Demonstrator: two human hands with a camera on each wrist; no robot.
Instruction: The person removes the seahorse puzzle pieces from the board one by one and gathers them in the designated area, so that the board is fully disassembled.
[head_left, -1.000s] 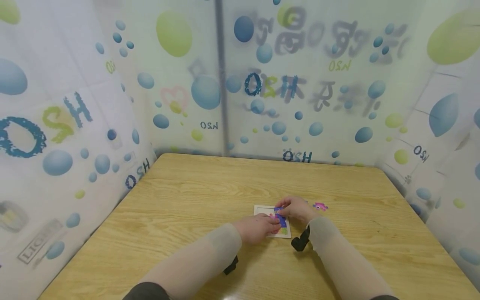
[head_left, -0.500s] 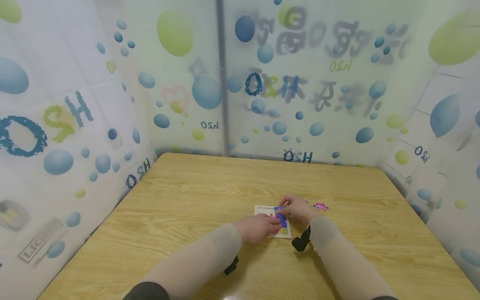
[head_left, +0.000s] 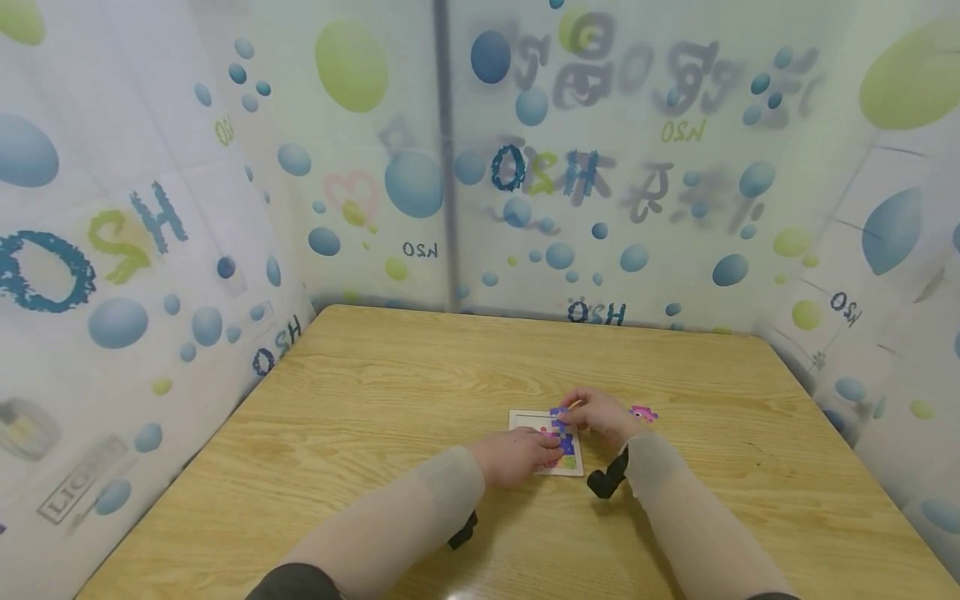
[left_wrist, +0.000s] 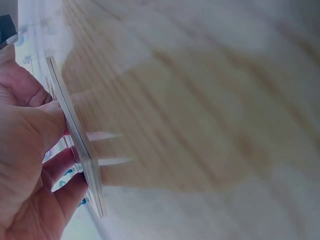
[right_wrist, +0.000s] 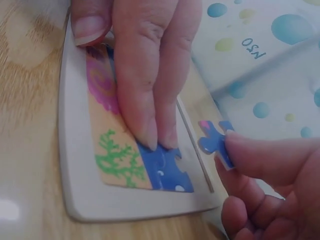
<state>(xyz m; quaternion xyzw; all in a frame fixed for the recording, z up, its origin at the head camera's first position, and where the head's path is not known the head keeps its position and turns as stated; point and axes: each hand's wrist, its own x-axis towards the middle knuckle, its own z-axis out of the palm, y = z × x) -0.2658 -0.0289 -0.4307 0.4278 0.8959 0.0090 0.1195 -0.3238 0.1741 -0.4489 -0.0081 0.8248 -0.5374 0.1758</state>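
Note:
A light wooden puzzle tray (head_left: 517, 413) lies on the table under both hands. My left hand (head_left: 513, 458) comes in from the left. Its straight fingers press on the pieces fitted in the tray, seen closely in the right wrist view, and its thumb lies near the tray's edge. Those pieces include an orange one with green coral (right_wrist: 120, 162) and a blue one (right_wrist: 170, 172). With thumb and finger, my right hand (head_left: 600, 417) pinches a blue jigsaw piece (right_wrist: 212, 139) with a pink corner, held over the far right rim, apart from the fitted pieces.
A loose pink jigsaw piece (head_left: 643, 412) with an eye printed on it lies on the wooden table (head_left: 420, 367), right of my right hand. White curtains (head_left: 360, 183) with blue and green bubble prints stand around the table's back and sides.
My right hand has moved slightly up and away, drawing the blue jigsaw piece out from the fitted ones toward the tray's far rim. The left hand has stayed in place.

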